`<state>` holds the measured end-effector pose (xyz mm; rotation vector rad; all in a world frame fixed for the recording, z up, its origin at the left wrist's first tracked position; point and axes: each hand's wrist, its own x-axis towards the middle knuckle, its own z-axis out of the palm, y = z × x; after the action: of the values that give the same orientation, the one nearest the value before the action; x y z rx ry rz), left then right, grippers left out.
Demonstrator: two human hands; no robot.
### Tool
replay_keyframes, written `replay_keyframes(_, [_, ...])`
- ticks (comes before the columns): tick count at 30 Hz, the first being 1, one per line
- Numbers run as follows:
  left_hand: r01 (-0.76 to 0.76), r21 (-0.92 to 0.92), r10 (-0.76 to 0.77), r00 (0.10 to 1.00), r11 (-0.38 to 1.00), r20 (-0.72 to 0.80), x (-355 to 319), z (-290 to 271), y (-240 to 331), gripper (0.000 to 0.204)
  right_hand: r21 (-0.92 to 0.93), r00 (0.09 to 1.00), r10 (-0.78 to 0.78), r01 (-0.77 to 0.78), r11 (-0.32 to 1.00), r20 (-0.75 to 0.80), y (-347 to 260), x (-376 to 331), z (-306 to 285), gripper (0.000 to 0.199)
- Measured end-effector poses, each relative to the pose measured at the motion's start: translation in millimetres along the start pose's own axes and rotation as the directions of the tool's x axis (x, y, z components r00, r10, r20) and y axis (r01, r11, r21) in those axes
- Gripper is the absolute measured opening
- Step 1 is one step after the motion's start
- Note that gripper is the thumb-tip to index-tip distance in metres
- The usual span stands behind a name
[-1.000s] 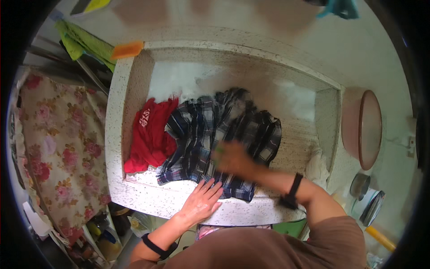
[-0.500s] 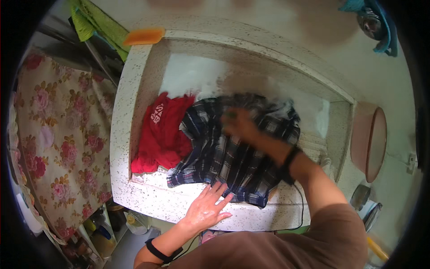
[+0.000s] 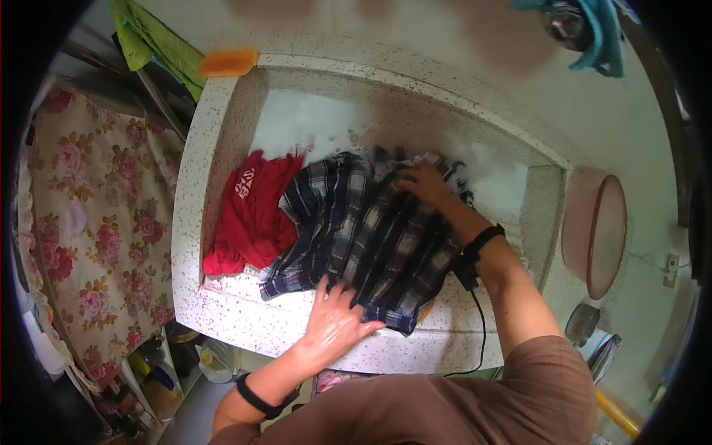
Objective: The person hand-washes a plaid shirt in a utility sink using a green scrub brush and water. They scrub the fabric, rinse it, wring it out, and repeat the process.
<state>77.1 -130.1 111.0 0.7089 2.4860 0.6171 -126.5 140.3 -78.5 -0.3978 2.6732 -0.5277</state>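
A dark plaid shirt (image 3: 386, 245) lies spread and creased over the sloped inside of a speckled stone sink (image 3: 194, 200), its lower hem reaching the front ledge. My right hand (image 3: 425, 183) is on the shirt's upper part, fingers bent into the cloth and closed on it; the fingertips are partly hidden. On the ledge, my left hand (image 3: 335, 322) lies with spread fingers, wet, its fingertips touching the shirt's hem. A bunched red garment (image 3: 256, 215) with white print rests against the shirt's left side. Soapy, whitish water (image 3: 304, 119) stands behind the clothes.
An orange sponge-like block (image 3: 228, 63) sits on the sink's back left corner. To the right are a pink basin (image 3: 593, 233) and a small metal pot (image 3: 583, 322). A floral curtain (image 3: 104, 237) hangs at left, near a green towel (image 3: 156, 48).
My right hand has moved right and slightly farther away over the shirt, and its cloth has gathered into a fold. The left hand stays at the hem. The whole view has shifted slightly.
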Motion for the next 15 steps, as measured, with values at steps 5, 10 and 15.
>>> replay_keyframes(5, [-0.091,0.090,0.101,0.988,0.992,-0.114,45,34,54,0.055,0.163,0.943,0.051,0.003,0.987,-0.330,129,-46,28,0.039])
replay_keyframes(10, [-0.133,0.044,0.132,0.990,0.990,0.042,10,29,-7,0.032,-0.046,0.969,0.015,-0.027,0.999,-0.247,-27,-136,-10,0.034])
replay_keyframes(15, [-0.129,0.185,0.158,0.976,0.974,-0.150,-67,-32,-82,0.011,0.389,0.915,-0.387,0.400,0.830,-0.115,-209,-139,-20,0.038])
